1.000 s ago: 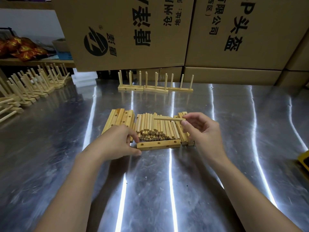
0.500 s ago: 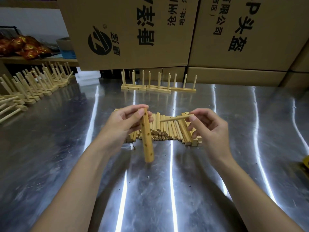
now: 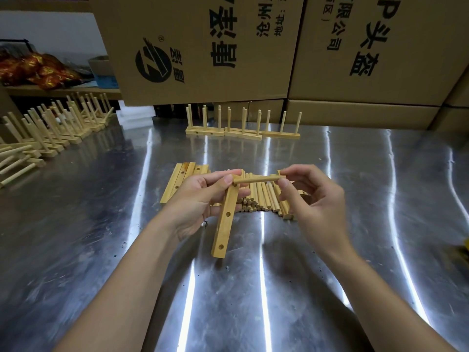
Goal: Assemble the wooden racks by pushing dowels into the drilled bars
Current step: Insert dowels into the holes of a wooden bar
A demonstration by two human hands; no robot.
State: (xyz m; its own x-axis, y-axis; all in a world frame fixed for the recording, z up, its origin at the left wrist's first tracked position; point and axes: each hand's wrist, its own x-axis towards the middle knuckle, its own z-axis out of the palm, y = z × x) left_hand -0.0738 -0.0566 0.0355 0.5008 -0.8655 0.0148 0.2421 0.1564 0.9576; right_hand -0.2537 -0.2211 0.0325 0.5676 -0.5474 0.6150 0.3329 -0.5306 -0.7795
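At frame centre, the left hand [image 3: 200, 199] grips a pale square-section drilled bar [image 3: 225, 219] showing two round holes, while the right hand [image 3: 309, 199] pinches a smooth cylindrical dowel [image 3: 256, 179] horizontally against its top end.

Illumination is moderate; long white glare streaks run down the steel table [image 3: 76, 224]. Soft shadows lie on it at lower centre. Wide-angle distortion bows the cartons [image 3: 380, 47] at the upper edges.

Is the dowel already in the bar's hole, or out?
Cannot tell. The dowel meets the top of the bar, but the left hand hides the hole.
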